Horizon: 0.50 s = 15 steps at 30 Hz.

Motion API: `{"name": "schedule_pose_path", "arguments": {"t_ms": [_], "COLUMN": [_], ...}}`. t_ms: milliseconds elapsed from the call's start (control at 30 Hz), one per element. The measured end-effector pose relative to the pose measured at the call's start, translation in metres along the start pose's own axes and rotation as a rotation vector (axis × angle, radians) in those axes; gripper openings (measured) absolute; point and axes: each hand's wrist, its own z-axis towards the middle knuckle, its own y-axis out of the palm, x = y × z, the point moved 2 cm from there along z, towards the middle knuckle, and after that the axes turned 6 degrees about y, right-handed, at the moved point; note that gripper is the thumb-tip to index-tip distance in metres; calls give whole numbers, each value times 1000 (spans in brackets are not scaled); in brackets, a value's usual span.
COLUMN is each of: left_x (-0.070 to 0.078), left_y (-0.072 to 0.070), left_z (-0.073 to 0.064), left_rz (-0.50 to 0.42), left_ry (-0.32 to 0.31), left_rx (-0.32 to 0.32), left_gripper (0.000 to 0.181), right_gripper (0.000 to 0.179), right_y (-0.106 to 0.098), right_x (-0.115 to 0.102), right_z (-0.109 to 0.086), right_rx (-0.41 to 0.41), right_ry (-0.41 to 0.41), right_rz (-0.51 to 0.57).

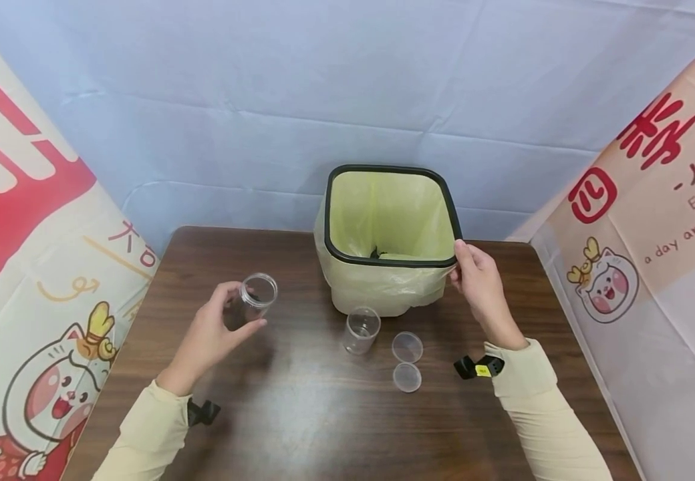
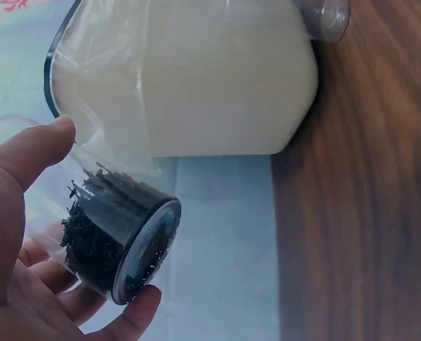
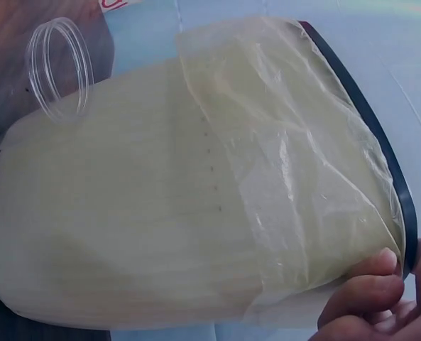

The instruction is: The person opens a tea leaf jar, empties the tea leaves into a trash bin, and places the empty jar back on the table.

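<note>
My left hand [image 1: 212,329] holds a clear, lidless plastic jar [image 1: 258,291] above the left side of the table. In the left wrist view, dark dry shreds like tea leaves [image 2: 93,238] lie in the bottom of that jar. My right hand [image 1: 481,287] pinches the front right corner of the black rim [image 1: 457,230] on a trash bin [image 1: 362,304]. A thin translucent bag [image 3: 281,163] lines the bin and folds over its outside. Inside, something dark and small shows at the bottom, too little to identify.
A second clear jar [image 1: 361,331], lidless, stands in front of the bin. Two round translucent lids [image 1: 407,378] lie to its right on the brown wooden table [image 1: 299,414]. Behind the table hangs a pale blue cloth [image 1: 263,133], with printed panels on both sides.
</note>
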Motion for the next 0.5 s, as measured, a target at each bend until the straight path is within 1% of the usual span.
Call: {"name": "schedule_pose_path", "arguments": {"t_ms": [167, 300, 500], "left_x": [5, 8, 14], "left_y": [-10, -14, -21], "left_z": [19, 30, 43], "left_rz": [10, 39, 70], "left_ry": [31, 47, 85], "left_rx": [-11, -22, -2], "left_gripper": [63, 62, 61], "right_gripper": [43, 44, 44], "right_y": [0, 0, -1], "right_x": [-1, -1, -1], "right_z": [-2, -2, -1], "right_rx": [-13, -18, -28], "right_ry": [20, 15, 5], "right_rz": [11, 18, 13]}}
